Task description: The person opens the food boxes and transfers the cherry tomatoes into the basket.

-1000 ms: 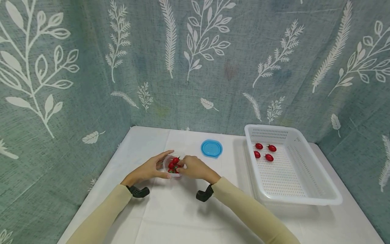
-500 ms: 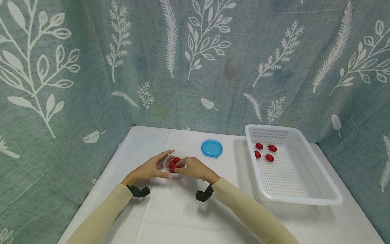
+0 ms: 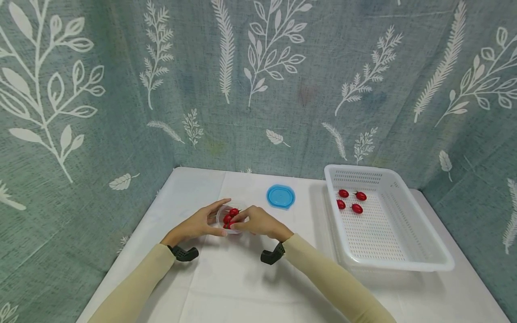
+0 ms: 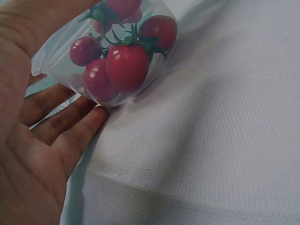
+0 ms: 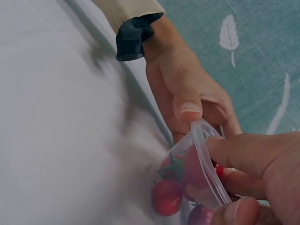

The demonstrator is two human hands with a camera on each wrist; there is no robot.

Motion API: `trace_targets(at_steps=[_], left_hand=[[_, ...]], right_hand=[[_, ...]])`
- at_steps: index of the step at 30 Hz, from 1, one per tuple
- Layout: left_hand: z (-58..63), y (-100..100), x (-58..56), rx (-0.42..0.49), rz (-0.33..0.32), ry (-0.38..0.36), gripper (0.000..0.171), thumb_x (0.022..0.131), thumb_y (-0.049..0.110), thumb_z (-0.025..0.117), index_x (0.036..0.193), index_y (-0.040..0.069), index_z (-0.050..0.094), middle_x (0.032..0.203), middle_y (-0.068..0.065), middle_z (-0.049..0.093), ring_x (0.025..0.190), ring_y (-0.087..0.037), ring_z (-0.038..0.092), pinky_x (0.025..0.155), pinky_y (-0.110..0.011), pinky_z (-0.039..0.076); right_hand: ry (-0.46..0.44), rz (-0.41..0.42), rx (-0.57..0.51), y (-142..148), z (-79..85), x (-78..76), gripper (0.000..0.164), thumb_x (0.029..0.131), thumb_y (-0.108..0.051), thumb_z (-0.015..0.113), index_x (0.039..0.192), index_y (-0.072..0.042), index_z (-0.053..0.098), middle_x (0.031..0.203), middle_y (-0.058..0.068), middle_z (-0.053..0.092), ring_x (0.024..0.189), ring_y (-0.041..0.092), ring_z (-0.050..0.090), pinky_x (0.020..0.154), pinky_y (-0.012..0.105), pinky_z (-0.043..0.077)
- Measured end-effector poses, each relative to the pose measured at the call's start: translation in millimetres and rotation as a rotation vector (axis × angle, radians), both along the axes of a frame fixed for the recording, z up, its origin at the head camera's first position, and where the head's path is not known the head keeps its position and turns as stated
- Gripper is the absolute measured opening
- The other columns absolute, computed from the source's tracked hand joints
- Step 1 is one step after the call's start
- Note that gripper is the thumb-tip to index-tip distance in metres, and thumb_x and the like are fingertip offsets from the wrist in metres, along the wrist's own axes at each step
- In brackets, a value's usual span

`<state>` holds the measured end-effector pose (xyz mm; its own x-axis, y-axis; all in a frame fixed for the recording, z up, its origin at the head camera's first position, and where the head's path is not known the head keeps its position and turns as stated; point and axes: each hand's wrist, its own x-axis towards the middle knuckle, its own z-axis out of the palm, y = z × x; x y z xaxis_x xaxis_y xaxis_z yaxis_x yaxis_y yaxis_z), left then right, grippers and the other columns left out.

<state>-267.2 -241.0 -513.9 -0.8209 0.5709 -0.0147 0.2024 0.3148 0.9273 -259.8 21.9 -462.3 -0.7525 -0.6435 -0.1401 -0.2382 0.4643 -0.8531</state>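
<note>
A clear plastic container (image 4: 75,80) with several cherry tomatoes (image 4: 126,68) stands on the white cloth left of centre. My left hand (image 3: 199,223) holds its left side, thumb (image 5: 190,110) at the rim and fingers (image 4: 82,136) around the far side and base. The right hand (image 3: 258,222) reaches over the rim from the right. Its thumb and index fingertip are together among the tomatoes, with a red bit of cherry tomato (image 5: 219,170) showing between them. The rest of that tomato is hidden behind the fingers and rim.
A blue lid (image 3: 280,196) lies on the cloth behind the right hand. At the right stands a white perforated basket (image 3: 387,233) with several cherry tomatoes (image 3: 357,208) at its far left. A patterned curtain (image 3: 250,89) closes off the back and sides.
My right fingers have shifted slightly within the container, and a cherry tomato at its near side now lies lower by the fingertips. The left hand, lid and basket stay in place.
</note>
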Motion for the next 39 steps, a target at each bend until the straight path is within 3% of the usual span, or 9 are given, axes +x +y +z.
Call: trace_targets(at_steps=[5,10,14,17,22,30,34,39], left_hand=[[0.7,1.3,0.5,-0.007,-0.001,0.006,0.103,0.085,0.028,0.088,0.165,0.031,0.024,0.170,0.002,0.018,0.157,-0.026,0.015,0.120,-0.048,0.033],[1.5,2.4,0.5,-0.010,0.003,0.008,0.102,0.084,0.029,0.089,0.163,0.037,0.026,0.170,0.003,0.018,0.157,-0.026,0.014,0.120,-0.048,0.033],[1.8,2.6,0.1,-0.023,0.015,0.011,0.103,0.083,0.031,0.090,0.163,0.037,0.026,0.170,0.003,0.018,0.157,-0.027,0.014,0.120,-0.048,0.033],[1.4,2.6,-0.5,-0.026,0.021,0.009,0.105,0.082,0.031,0.090,0.164,0.033,0.025,0.169,0.002,0.019,0.157,-0.028,0.014,0.119,-0.049,0.033],[-0.3,2.5,-1.4,-0.039,0.029,0.011,0.106,0.083,0.031,0.090,0.165,0.027,0.024,0.170,0.001,0.019,0.156,-0.030,0.014,0.119,-0.052,0.033],[0.0,2.9,-0.8,-0.068,0.054,0.005,0.105,0.082,0.031,0.090,0.165,0.030,0.025,0.170,0.002,0.017,0.157,-0.029,0.014,0.120,-0.053,0.031],[0.4,3.5,-0.3,-0.065,0.057,-0.003,0.106,0.082,0.031,0.090,0.165,0.027,0.024,0.170,-0.001,0.016,0.157,-0.031,0.013,0.120,-0.054,0.030],[0.2,3.4,0.0,-0.064,0.063,-0.020,0.107,0.081,0.036,0.090,0.165,0.027,0.024,0.170,0.001,0.016,0.157,-0.030,0.012,0.120,-0.053,0.029]], right_hand=[[0.026,-0.004,0.000,2.5,0.5,-2.5,0.018,0.095,-0.025,0.077,0.109,-0.015,0.081,0.103,-0.009,0.073,0.077,0.010,0.057,0.059,0.024,0.047],[0.042,-0.022,0.009,5.0,3.2,-2.3,0.019,0.092,-0.026,0.080,0.108,-0.017,0.081,0.101,-0.009,0.074,0.058,0.015,0.046,0.045,0.027,0.039],[0.101,-0.045,0.020,6.8,4.6,-2.6,0.022,0.089,-0.026,0.083,0.108,-0.017,0.081,0.105,-0.009,0.075,0.082,0.014,0.063,0.059,0.025,0.050],[0.150,-0.054,0.013,9.8,6.4,-3.6,0.025,0.088,-0.026,0.084,0.110,-0.016,0.081,0.107,-0.008,0.075,0.103,0.017,0.066,0.071,0.026,0.054],[0.207,-0.055,-0.024,16.7,10.4,-5.7,0.023,0.090,-0.025,0.083,0.112,-0.019,0.079,0.098,-0.009,0.074,0.097,0.017,0.067,0.073,0.031,0.056],[0.215,-0.108,-0.010,29.9,23.2,-7.0,0.022,0.093,-0.029,0.079,0.114,-0.022,0.079,0.100,-0.013,0.072,0.104,0.013,0.065,0.094,0.036,0.053],[0.210,-0.135,-0.009,37.6,31.9,-6.0,0.021,0.093,-0.031,0.079,0.112,-0.023,0.079,0.102,-0.012,0.071,0.103,0.012,0.063,0.093,0.035,0.053],[0.207,-0.159,-0.025,48.5,41.4,-5.3,0.020,0.092,-0.031,0.080,0.111,-0.024,0.078,0.101,-0.010,0.071,0.082,0.015,0.060,0.069,0.033,0.052]])
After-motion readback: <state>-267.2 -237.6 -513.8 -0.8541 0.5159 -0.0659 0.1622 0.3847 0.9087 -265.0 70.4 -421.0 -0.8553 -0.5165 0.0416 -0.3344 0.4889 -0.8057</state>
